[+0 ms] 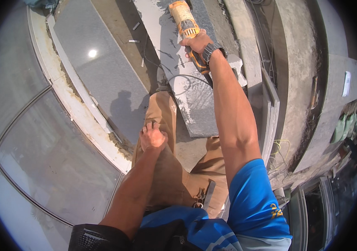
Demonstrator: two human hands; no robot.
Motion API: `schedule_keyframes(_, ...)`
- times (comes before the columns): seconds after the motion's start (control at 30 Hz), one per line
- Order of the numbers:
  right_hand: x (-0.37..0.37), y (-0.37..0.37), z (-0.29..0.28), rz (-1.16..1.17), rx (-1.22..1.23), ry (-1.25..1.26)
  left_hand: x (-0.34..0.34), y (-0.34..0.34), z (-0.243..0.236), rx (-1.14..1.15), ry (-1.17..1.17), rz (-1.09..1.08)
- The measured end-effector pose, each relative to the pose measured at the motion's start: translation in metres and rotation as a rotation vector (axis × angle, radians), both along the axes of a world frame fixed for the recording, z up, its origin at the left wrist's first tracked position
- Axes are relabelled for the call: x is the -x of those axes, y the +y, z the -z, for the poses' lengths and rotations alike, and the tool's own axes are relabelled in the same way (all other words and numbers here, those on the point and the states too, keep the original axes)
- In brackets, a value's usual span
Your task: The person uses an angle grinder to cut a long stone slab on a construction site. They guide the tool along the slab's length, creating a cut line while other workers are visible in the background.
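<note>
Power tool (184, 19) in right hand (197, 42), extending forward.

A long grey slab (199, 121) bears patchy white residue (182, 82), with a dark cord (191, 75) looping across it.

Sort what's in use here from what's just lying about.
In use:
- power tool, held in the right hand
- white-smeared slab, below the tool
- cord running across that slab

Seemingly just lying about:
- wide grey slab on the left
- green cloth at far right
</note>
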State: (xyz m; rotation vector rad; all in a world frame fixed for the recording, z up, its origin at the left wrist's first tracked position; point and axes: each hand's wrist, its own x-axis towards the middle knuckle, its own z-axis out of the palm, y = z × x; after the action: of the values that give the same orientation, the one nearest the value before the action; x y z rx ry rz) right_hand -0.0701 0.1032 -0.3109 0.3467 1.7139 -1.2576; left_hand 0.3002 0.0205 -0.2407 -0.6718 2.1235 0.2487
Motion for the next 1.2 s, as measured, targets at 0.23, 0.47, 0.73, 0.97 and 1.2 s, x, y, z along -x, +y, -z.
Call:
schedule_keyframes(0.23, -0.005, 0.002, 0.001, 0.031, 0.014, 0.013, -0.004, 0.0, 0.003, 0.004, -0.012, -0.008)
schedule_keyframes(0.47, -0.031, 0.019, -0.001, 0.027, -0.02, 0.049, -0.009, 0.001, 0.007, 0.027, 0.03, 0.02)
schedule_keyframes(0.73, -0.06, 0.037, -0.006, 0.032, -0.043, 0.051, -0.009, 0.002, 0.007, 0.02, -0.017, 0.032)
schedule_keyframes(0.97, -0.071, 0.043, -0.007, -0.024, -0.098, 0.06, -0.004, 0.002, 0.002, 0.012, -0.058, 0.025)
schedule_keyframes(1.2, -0.08, 0.05, -0.008, 0.01, -0.074, 0.06, -0.005, 0.001, 0.003, 0.018, -0.037, 0.038)
